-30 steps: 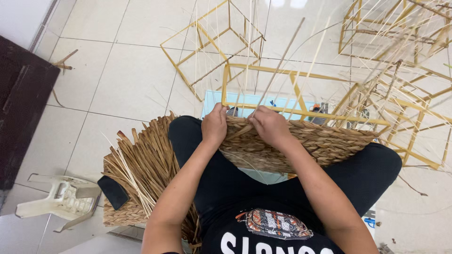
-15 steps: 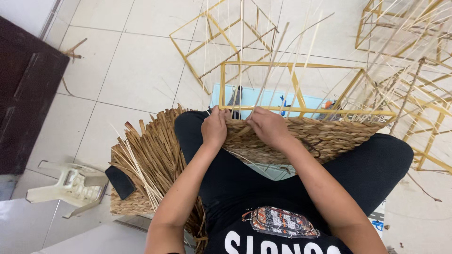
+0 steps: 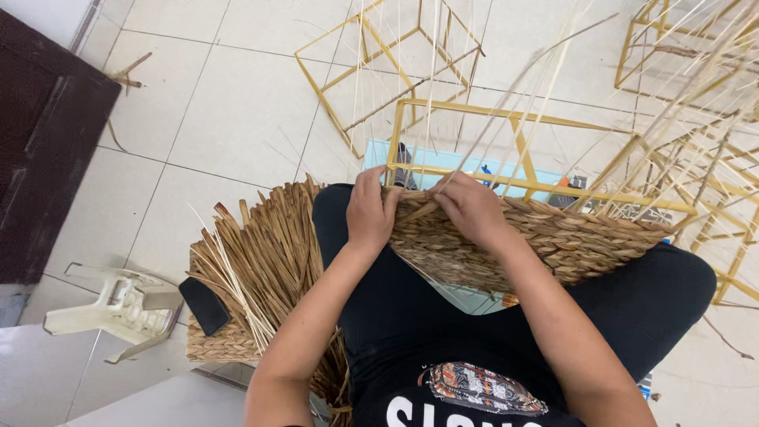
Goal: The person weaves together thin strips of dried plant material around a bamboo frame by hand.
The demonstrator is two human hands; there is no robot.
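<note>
A woven straw basket wall [image 3: 553, 241] lies across my lap, built on a yellow metal frame [image 3: 522, 146]. My left hand [image 3: 370, 209] grips the woven edge at its left end. My right hand [image 3: 472, 207] pinches a straw strand at the top edge, close beside the left hand. Thin pale upright reeds [image 3: 443, 95] rise from the weave past the frame. Both hands touch the weave near the frame's lower bar.
A bundle of loose straw and reeds [image 3: 261, 269] lies at my left on the tiled floor, with a dark phone [image 3: 204, 305] on it. A white plastic stool [image 3: 111, 304] lies tipped at lower left. More yellow frames [image 3: 395, 63] stand ahead and at right [image 3: 696, 55]. A dark door [image 3: 39, 158] is at left.
The view has shifted slightly downward and closer. Both hands stay at the basket's top edge, the right fingers working the strand a little.
</note>
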